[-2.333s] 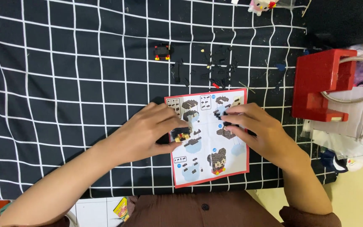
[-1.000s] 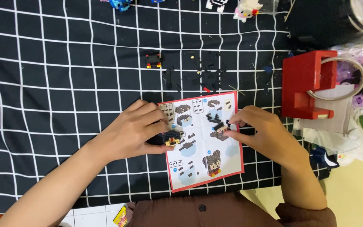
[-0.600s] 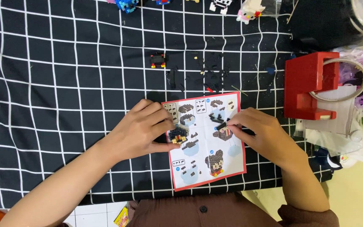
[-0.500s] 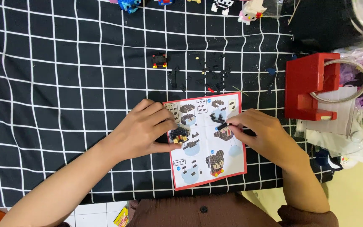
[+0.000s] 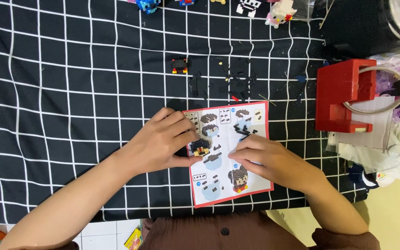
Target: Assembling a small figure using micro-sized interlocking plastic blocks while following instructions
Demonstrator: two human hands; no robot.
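Two bare hands at work over an instruction sheet (image 5: 230, 155) with a red border, lying flat on a black cloth with a white grid (image 5: 70, 92).

Item: small block figure (image 5: 200, 147), mostly black with red and yellow bits, partly built, resting on the sheet's left half. Left hand (image 5: 163, 143) has its fingers curled and pinching the figure from the side, thumb below.

Right hand (image 5: 267, 157) lies on the sheet's right half, fingers (image 5: 244, 144) drawn together; a thin dark piece (image 5: 245, 136) shows at the tips, but whether it is gripped cannot be told.

Handling, judged: figure is light, hard and stiff, yet likely to come apart at the joints if squeezed unevenly; best held by its solid lower body, not by protruding parts. Loose pieces are tiny, easily dropped and hard to spot on dark cloth.

Nearby: scatter of small black blocks (image 5: 237, 83) above the sheet; another small block assembly (image 5: 179, 65) further up; red plastic holder (image 5: 343, 97) to the right; clear plastic bags (image 5: 376, 153) beside it.
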